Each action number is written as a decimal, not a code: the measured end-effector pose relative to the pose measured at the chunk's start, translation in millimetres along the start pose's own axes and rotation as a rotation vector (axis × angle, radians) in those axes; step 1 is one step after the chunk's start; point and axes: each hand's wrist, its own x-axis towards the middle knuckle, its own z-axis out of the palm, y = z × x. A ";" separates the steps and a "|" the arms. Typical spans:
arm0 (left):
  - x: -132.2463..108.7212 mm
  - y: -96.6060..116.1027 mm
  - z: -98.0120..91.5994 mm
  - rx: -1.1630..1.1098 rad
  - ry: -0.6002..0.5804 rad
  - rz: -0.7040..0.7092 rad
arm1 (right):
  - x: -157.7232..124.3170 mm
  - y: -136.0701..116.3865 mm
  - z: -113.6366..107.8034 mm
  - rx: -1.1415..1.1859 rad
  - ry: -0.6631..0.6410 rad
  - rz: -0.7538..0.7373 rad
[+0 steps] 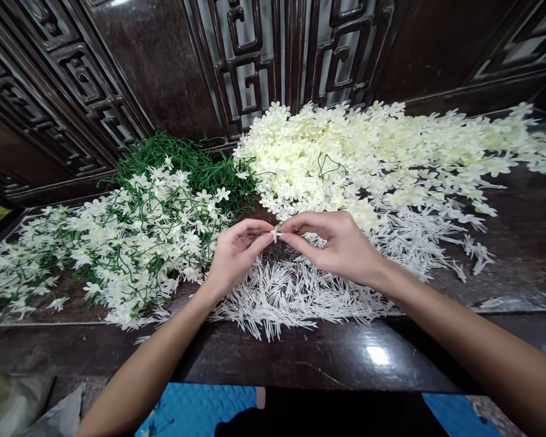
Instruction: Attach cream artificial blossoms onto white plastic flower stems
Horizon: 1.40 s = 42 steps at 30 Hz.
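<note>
At the centre of the head view, a small white artificial flower [275, 233] is pinched between my two hands. My left hand [235, 254] grips it from the left with thumb and fingertips, and my right hand [339, 250] pinches its other side. Directly below the hands lies a heap of thin white plastic sprigs [295, 297]. Behind my right hand is a big pile of loose cream flower petals [327, 142]. To the left of my left hand, white flowers with green stems [141, 243] are heaped.
A tangle of loose green stems [186, 161] lies at the back left. Everything rests on a dark glossy wooden bench [309, 355] with a carved lattice back [255, 73]. Below its front edge are a blue mat [204, 406] and a pale plastic bag [18, 406].
</note>
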 end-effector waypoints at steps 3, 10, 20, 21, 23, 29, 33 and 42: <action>0.2 -0.5 -1.1 0.027 -0.025 0.017 | -0.5 0.9 -1.5 0.056 0.027 0.035; -0.6 1.0 -0.7 0.037 0.015 0.054 | -0.6 2.5 -4.4 0.097 -0.030 0.035; -2.1 0.5 0.1 0.104 -0.025 0.070 | 0.2 0.6 -3.1 0.088 0.008 0.052; -2.4 0.4 0.2 0.122 -0.024 0.076 | 0.1 0.9 -2.9 0.088 0.006 0.052; -2.7 -0.4 0.4 0.143 -0.021 0.085 | -0.3 1.5 -2.9 0.091 -0.005 0.057; -1.3 -4.5 -1.1 0.231 0.006 0.128 | -0.1 1.9 -3.2 0.111 -0.002 0.048; -0.7 -4.4 -1.9 0.300 -0.013 0.191 | 0.6 1.9 -2.7 0.115 0.010 0.066; -1.2 -2.2 -2.6 0.351 0.004 0.261 | 0.3 0.1 -6.4 0.101 -0.072 0.152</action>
